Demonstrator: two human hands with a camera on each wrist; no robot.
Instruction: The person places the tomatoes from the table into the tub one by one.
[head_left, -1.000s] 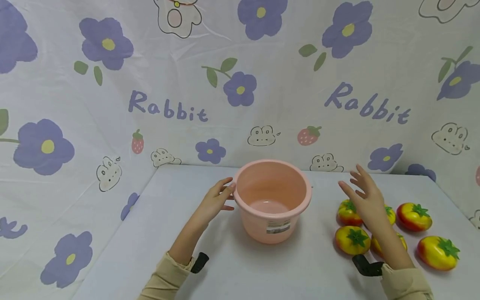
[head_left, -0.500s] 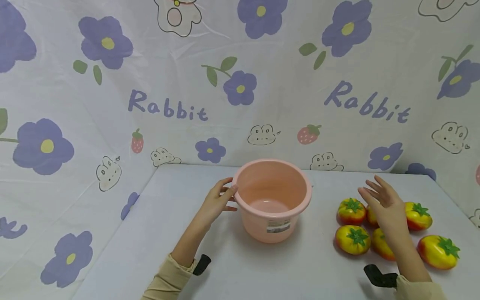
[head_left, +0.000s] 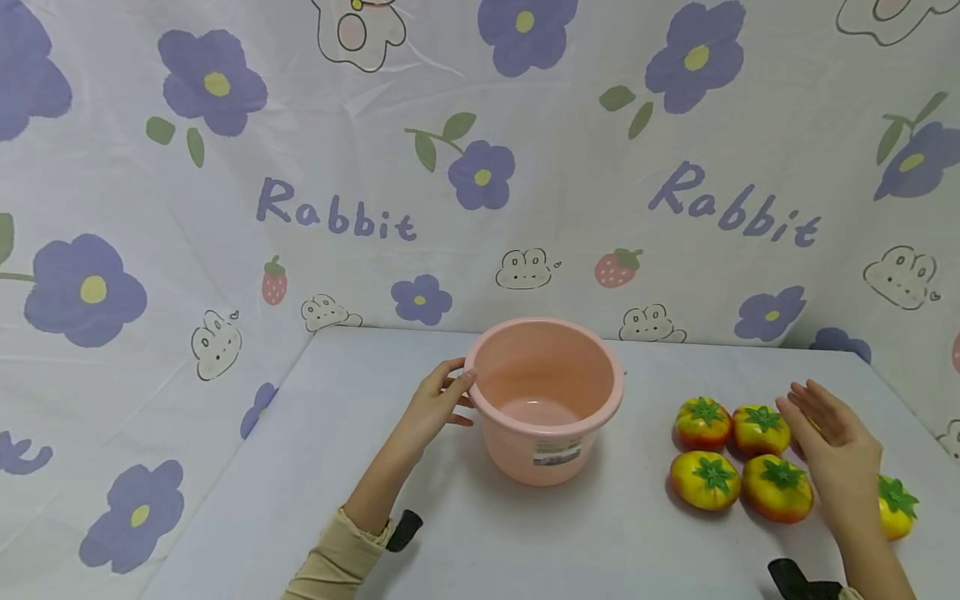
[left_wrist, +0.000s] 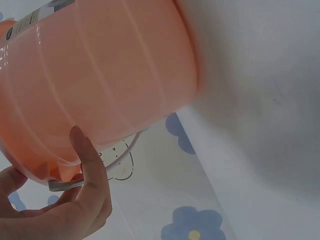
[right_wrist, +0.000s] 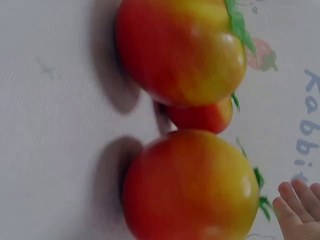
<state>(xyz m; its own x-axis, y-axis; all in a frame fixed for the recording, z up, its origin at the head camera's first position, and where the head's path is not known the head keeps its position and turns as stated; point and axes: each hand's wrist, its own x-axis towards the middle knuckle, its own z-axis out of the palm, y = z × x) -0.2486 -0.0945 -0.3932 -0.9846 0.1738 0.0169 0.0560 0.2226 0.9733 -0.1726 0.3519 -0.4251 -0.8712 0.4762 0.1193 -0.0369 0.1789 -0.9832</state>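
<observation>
A pink plastic bucket [head_left: 543,454] with a paper label stands upright on the white table. My left hand [head_left: 435,404] holds its left rim, thumb on top and fingers at the outside; the left wrist view shows the hand [left_wrist: 75,200] gripping by the rim, near the bucket's thin handle [left_wrist: 122,159]. My right hand [head_left: 847,462] hovers over the right-hand fruits with fingers extended, largely covering one of them. The glossy yellow-and-red fruits with green leafy tops look like tomatoes, such as the front-left one [head_left: 705,481] and a nearby one [head_left: 777,490]. Whether the right hand touches the covered fruit, I cannot tell.
Another fruit [head_left: 896,507] lies right of my right wrist, partly hidden. The white table [head_left: 592,550] ends at the back against a printed cloth [head_left: 570,208] with flowers and rabbits. Two large fruits fill the right wrist view, the lower one [right_wrist: 190,187] close to my fingertips.
My right hand has moved right and down, from over the left fruits to the right-hand ones, uncovering those at the left. The left hand stays on the bucket rim, and the bucket has not moved.
</observation>
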